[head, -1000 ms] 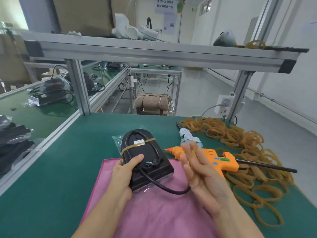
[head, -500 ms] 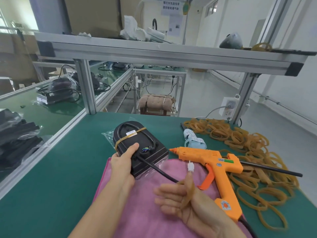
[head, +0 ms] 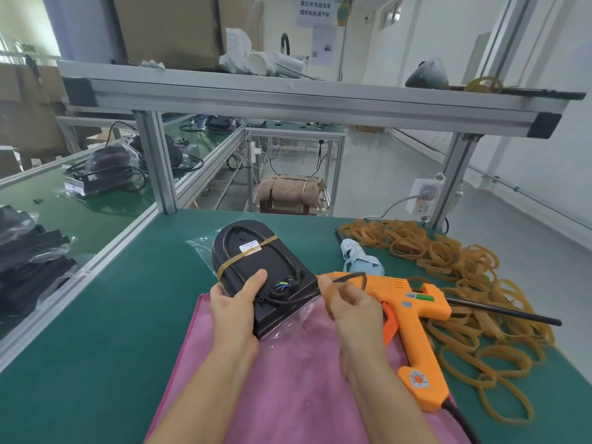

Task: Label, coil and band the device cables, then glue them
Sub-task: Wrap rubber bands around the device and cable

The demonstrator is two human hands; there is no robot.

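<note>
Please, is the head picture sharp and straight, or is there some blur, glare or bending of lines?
Head view: wide-angle bending curves the aluminium shelf beam and table edge; lighting is soft and even, shadows faint; the black device and orange glue gun look sharp; slight blur on the right hand; mild sheen on the plastic bag.

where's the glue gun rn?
Head view, right of centre: the orange glue gun lies on the green table, just right of the right hand, between the pink cloth and the rubber bands.
</note>
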